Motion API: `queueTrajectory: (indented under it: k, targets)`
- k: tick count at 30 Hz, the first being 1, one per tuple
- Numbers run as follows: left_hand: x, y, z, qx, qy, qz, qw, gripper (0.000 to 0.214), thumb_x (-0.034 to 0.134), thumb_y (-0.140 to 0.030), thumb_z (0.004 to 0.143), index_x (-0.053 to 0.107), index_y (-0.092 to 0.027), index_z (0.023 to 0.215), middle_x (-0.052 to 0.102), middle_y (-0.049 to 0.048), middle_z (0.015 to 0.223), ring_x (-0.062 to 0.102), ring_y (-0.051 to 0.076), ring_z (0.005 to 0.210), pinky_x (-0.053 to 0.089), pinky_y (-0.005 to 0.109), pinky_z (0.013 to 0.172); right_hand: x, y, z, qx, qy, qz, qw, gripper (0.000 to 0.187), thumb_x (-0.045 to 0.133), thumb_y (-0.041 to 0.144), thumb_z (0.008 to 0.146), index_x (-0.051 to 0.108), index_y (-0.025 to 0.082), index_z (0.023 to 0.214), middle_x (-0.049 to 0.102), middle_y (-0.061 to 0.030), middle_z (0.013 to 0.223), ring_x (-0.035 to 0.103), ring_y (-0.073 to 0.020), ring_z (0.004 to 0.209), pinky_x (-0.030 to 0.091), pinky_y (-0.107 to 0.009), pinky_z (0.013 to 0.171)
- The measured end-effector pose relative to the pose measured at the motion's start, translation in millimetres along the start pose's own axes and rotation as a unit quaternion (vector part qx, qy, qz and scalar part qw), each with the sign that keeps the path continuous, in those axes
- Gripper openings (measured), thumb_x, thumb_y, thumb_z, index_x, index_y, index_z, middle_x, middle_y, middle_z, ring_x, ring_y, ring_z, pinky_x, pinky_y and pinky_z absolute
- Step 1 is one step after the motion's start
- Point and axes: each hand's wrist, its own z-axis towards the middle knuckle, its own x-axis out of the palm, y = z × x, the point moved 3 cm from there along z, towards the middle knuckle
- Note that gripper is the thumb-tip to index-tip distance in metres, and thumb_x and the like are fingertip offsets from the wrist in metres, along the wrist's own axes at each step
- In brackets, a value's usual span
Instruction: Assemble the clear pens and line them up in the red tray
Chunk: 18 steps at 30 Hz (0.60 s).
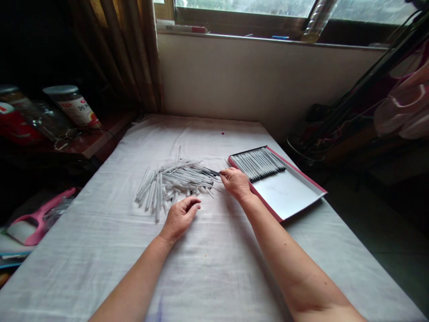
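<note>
A loose pile of thin clear pens with dark tips (174, 181) lies on the white cloth. My right hand (236, 182) is at the pile's right edge, its fingers pinched on one pen (211, 171). My left hand (181, 217) rests on the cloth just below the pile, fingers loosely curled, holding nothing I can see. To the right lies a flat tray with a red rim (295, 197); a neat row of pens (258, 163) lines its far end.
The white cloth (214, 268) covers the whole table. Jars (72, 105) stand on a dark shelf at left, with a pink tool (36, 219) below. A wall and window sill are behind; cables and clothing hang at right.
</note>
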Motion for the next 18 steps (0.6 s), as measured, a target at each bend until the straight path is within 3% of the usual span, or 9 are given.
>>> queueTrajectory:
  k: [5, 11, 15, 18]
  targets:
    - [0.4, 0.3, 0.4, 0.001, 0.001, -0.001, 1.0, 0.022, 0.056, -0.031, 0.081, 0.07, -0.019, 0.094, 0.074, 0.0035, 0.084, 0.067, 0.018, 0.079, 0.051, 0.027, 0.073, 14.8, 23.5, 21.2, 0.003, 0.032, -0.042, 0.999, 0.029, 0.051, 0.034, 0.089, 0.072, 0.028, 0.107, 0.07, -0.0051, 0.107, 0.065, -0.0214, 0.094, 0.047, -0.028, 0.075]
    - [0.5, -0.4, 0.6, 0.01, -0.001, -0.004, 1.0, 0.02, 0.056, -0.03, 0.081, 0.07, -0.019, 0.091, 0.074, 0.0031, 0.083, 0.067, 0.017, 0.077, 0.051, 0.026, 0.072, 20.1, 33.6, 35.7, 0.02, 0.07, -0.078, 0.994, 0.027, 0.053, 0.034, 0.087, 0.074, 0.027, 0.101, 0.07, -0.0078, 0.109, 0.065, -0.0222, 0.093, 0.048, -0.029, 0.075]
    - [1.2, 0.6, 0.5, 0.014, 0.004, -0.003, 1.0, 0.02, 0.056, -0.029, 0.082, 0.069, -0.019, 0.093, 0.074, 0.0029, 0.084, 0.067, 0.017, 0.079, 0.051, 0.025, 0.073, 11.2, 26.0, 29.3, 0.051, 0.021, -0.03, 0.998, 0.028, 0.049, 0.031, 0.087, 0.074, 0.024, 0.097, 0.07, -0.0084, 0.106, 0.066, -0.0228, 0.089, 0.048, -0.031, 0.076]
    - [2.1, 1.8, -0.7, 0.019, 0.006, 0.001, 1.0, 0.019, 0.056, -0.029, 0.084, 0.069, -0.019, 0.094, 0.073, 0.0035, 0.086, 0.067, 0.017, 0.079, 0.052, 0.025, 0.073, 0.8, 13.3, 13.3, 0.078, -0.05, 0.079, 0.993, 0.027, 0.05, 0.032, 0.085, 0.073, 0.021, 0.093, 0.071, -0.0084, 0.1, 0.066, -0.022, 0.088, 0.047, -0.031, 0.08]
